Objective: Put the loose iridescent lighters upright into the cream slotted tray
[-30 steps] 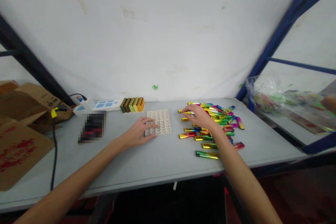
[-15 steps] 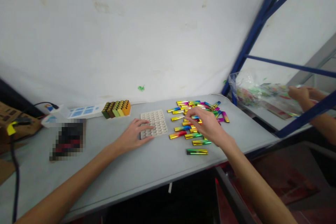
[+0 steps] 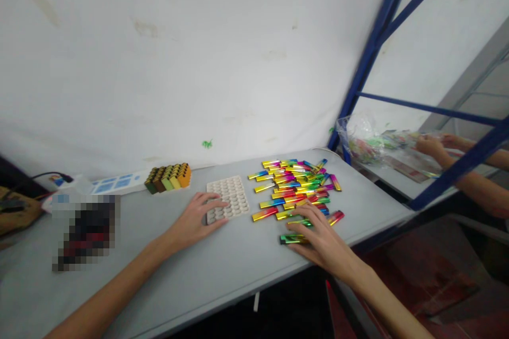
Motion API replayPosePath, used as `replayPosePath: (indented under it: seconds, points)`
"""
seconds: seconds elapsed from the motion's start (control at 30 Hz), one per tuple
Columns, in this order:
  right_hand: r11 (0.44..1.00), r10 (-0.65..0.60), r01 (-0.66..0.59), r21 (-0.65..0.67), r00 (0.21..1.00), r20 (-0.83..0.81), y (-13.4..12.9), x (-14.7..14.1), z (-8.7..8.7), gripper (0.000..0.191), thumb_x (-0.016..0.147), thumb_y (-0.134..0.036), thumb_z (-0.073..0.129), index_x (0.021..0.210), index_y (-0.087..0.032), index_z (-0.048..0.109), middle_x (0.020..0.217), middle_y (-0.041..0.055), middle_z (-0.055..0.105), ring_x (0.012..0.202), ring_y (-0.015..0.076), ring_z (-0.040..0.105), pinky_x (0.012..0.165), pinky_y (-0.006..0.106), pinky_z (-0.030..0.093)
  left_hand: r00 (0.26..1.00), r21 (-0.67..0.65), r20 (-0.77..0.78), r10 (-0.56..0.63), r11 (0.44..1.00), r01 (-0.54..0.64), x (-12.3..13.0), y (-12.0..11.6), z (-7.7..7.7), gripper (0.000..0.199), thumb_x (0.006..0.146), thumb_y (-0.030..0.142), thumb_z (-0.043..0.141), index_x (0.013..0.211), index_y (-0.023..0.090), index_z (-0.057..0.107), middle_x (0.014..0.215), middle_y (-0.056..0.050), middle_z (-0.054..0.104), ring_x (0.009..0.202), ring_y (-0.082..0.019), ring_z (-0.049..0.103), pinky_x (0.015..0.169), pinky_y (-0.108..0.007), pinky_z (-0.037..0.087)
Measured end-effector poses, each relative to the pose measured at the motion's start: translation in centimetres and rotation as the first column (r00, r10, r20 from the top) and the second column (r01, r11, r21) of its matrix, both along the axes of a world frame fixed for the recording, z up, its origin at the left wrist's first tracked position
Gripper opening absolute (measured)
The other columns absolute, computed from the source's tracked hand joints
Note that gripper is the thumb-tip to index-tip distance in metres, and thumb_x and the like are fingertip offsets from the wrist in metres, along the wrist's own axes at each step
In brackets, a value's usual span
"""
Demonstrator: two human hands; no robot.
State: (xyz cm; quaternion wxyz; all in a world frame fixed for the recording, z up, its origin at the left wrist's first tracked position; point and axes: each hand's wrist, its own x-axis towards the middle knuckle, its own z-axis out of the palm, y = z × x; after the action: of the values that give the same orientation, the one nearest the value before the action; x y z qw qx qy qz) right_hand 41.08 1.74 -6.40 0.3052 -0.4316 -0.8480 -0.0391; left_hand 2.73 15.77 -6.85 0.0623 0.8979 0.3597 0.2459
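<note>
on the grey bench (image 3: 222,270), left of middle: pale tray (image 3: 237,193) with rows of small pockets, lying flat. at its near left corner, left hand (image 3: 198,218), fingers spread over the pockets, thumb along the near edge; not clamped, probably resting there to keep the tray from sliding. right of the tray, past a gap: loose pile of slim shiny pieces (image 3: 292,186), gold fading to red, blue, green or purple; mostly flat and crosswise, some overlapping, likely laid out loosely for easy pickup. at the near edge of the pile, right hand (image 3: 320,239) curled over a green-and-gold piece (image 3: 293,239), dark end to the left; fingers on the far side, thumb on the near side, a fit hold for a slim flat thing. cannot tell if pinched tight or only touching. hands apart from each other, one per side, presumably to avoid crossing arms. far left: packed block (image 3: 169,177) of upright pieces, side by side, probably for mutual support. just left of it, white power strip (image 3: 119,183) set back near the wall, likely out of the way. nearer, pixelated dark thing (image 3: 89,233), not identifiable. far right, beyond the blue frame (image 3: 368,53): co-worker's hands (image 3: 433,145) by a clear plastic bag (image 3: 360,135), grip too blurred to tell.
</note>
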Motion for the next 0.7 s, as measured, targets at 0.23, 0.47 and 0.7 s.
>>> replayPosePath:
  seconds: [0.23, 0.47, 0.7]
  points:
    - [0.999, -0.016, 0.015, 0.042, 0.999, 0.029, 1.5, 0.2, -0.8, 0.013, 0.101, -0.025, 0.068, 0.114, -0.025, 0.067, 0.112, 0.011, 0.073, 0.104, 0.0296, 0.068, 0.09, 0.051, 0.06, 1.0, 0.009, 0.007, -0.014, 1.0, 0.014, -0.1, -0.1, -0.2, 0.036, 0.097, 0.053, 0.07, 0.125, 0.033, 0.078, 0.134, -0.01, 0.068, 0.124, -0.031, 0.062, 0.113, -0.051, 0.048]
    - [0.989, -0.053, 0.017, -0.15, 0.969, -0.241, 4.7, -1.6, 2.3, 0.021, 0.111, -0.037, 0.045, 0.112, -0.026, 0.063, 0.094, 0.0066, 0.076, 0.085, 0.0253, 0.073, 0.077, 0.038, 0.057, 0.996, -0.057, 0.006, -0.09, 0.994, 0.09, 0.0, -2.0, 0.7, 0.034, 0.096, 0.046, 0.074, 0.128, 0.034, 0.076, 0.133, -0.01, 0.066, 0.125, -0.031, 0.06, 0.112, -0.049, 0.049]
    - [0.949, 0.081, -0.191, -0.251, 0.916, -0.393, 12.0, -8.2, 8.8, 0.036, 0.111, -0.049, 0.041, 0.104, -0.023, 0.064, 0.086, 0.0013, 0.066, 0.075, 0.0172, 0.061, 0.069, 0.029, 0.046, 0.994, -0.079, -0.02, -0.104, 0.992, 0.102, 1.0, -3.5, 1.7, 0.045, 0.087, 0.049, 0.086, 0.126, 0.031, 0.075, 0.126, -0.009, 0.065, 0.121, -0.029, 0.06, 0.111, -0.046, 0.05]
